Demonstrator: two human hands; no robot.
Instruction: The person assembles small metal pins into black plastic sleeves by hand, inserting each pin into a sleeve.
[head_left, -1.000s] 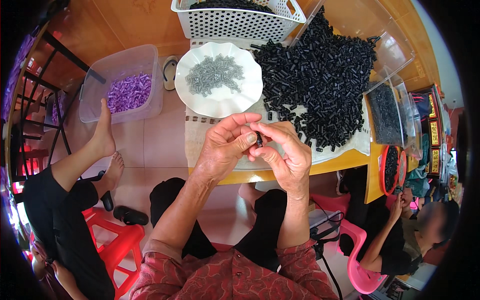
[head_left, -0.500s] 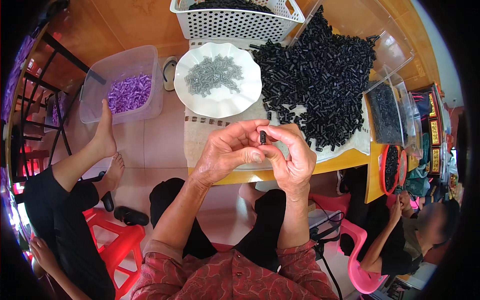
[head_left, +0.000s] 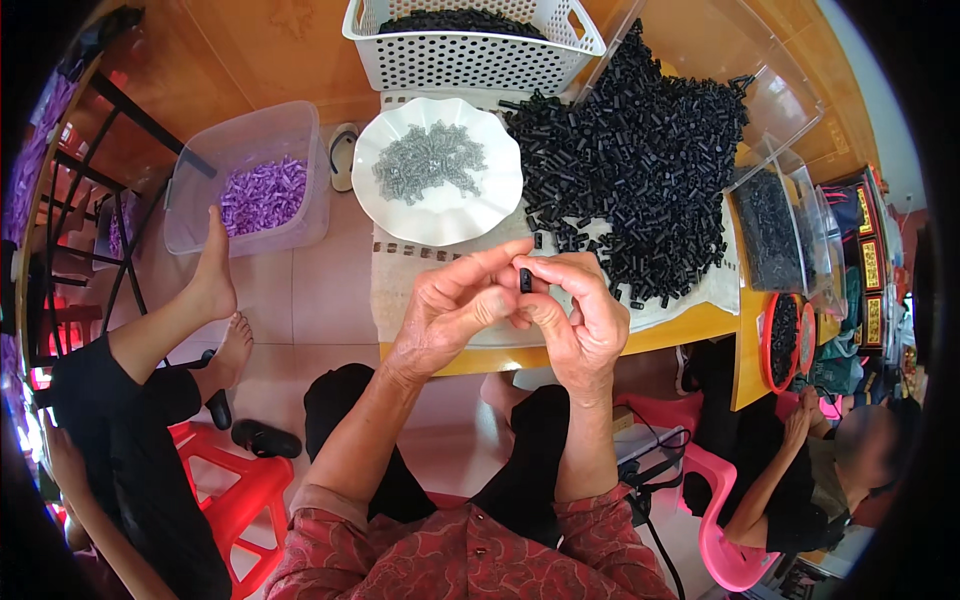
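A small black cylindrical piece [head_left: 526, 281] is pinched upright between the thumb and index finger of my right hand [head_left: 583, 318], above the table's front edge. Close against it on the left is my left hand [head_left: 440, 318], its index finger stretched toward the right fingertips and its thumb apart; I see nothing between them, though its other fingertips are partly hidden. Beyond my hands lies a large heap of similar black pieces [head_left: 640, 170]. A white wavy-rimmed plate [head_left: 440, 228] to its left bears small clear pieces [head_left: 425, 162].
A white perforated basket [head_left: 470, 62] of black pieces stands at the back. On the floor at left is a clear tub [head_left: 190, 222] with purple pieces. A red stool [head_left: 245, 495] and another person's bare leg are near it. At right, another person sits by a red tray [head_left: 768, 340].
My left thumb has drawn back slightly from the black piece, while my right fingers keep their pinch. The view has shifted a little. The person at right has moved their hands.
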